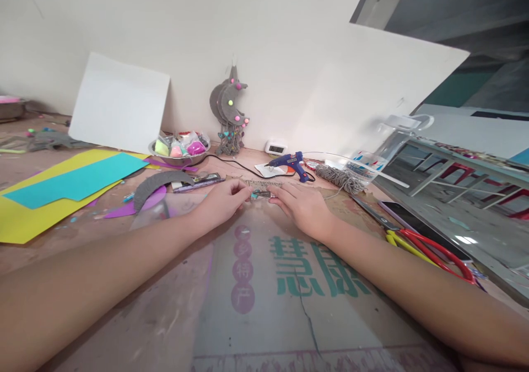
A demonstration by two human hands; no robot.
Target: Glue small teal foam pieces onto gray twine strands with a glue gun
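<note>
A: What are the fingers doing?

B: Both hands lie low on the tabletop (124,328). The left hand (221,201) and right hand (303,206) meet fingertip to fingertip over a small dark strip (263,194). The left fingers pinch one end of it; the right fingers lie flat and nearly straight on the other end, pressing rather than gripping.

A: Where does that strip sit?

B: Right between the fingertips, at the far edge of the printed sheet (264,284) under both forearms. What it is made of is too small to tell.

A: How far along does the work look?

B: I judge it mid-way. Just left of the left fingers lies one cut grey crescent (159,184), undecorated. Far beyond the fingers, against the wall, finished grey moons (229,107) with coloured dots stand stacked; their number I cannot make out.

A: And the counts round about?

B: One blue glue gun (291,163) just beyond the right fingers, with a bundle of grey cord (341,178) beside it. One metal bowl (178,152) of coloured bags beyond the left fingers. Well left, one teal sheet (78,182) lies on one yellow sheet (25,217). Well right, one phone (417,226), with red and yellow handles (433,251) touching it.
</note>
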